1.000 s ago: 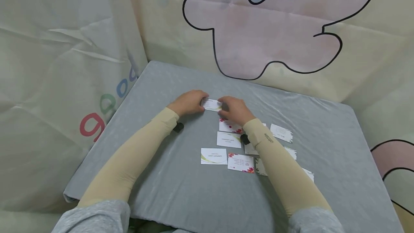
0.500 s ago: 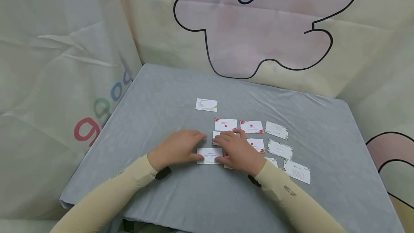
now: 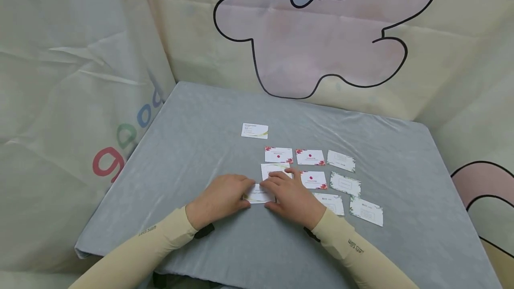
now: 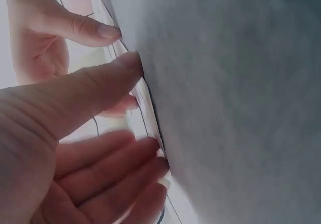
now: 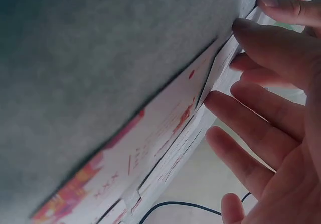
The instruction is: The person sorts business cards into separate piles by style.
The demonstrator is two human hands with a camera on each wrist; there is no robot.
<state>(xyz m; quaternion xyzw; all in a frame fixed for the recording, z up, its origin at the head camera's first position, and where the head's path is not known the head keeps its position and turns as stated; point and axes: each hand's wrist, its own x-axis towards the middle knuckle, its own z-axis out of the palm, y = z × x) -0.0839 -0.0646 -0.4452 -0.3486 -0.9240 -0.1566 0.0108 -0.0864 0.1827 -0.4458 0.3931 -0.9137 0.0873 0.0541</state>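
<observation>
A white business card [image 3: 258, 197] with a yellow-green curve lies at the near left of a group of cards. My left hand [image 3: 220, 200] holds its left end, thumb at the near edge and index finger at the far edge. At the other end, my right hand [image 3: 296, 200] grips it the same way, other fingers reaching over the card behind. In the left wrist view, the left thumb [image 4: 113, 81] is low against the cloth. The right wrist view shows a red-flowered card [image 5: 150, 118] beside the right fingers [image 5: 251, 133]; that hand covers it from above.
A single white card [image 3: 254, 131] lies farther back. Red-flowered cards [image 3: 279, 154] and leaf-bordered cards [image 3: 366, 211] form loose rows to the right. Grey cloth [image 3: 180, 146] covers the table, and a printed curtain [image 3: 321, 48] hangs behind it.
Both hands let go of the card at the back, leaving it there, and came down toward the near edge. Since half a second ago they have closed in on the near-left card.
</observation>
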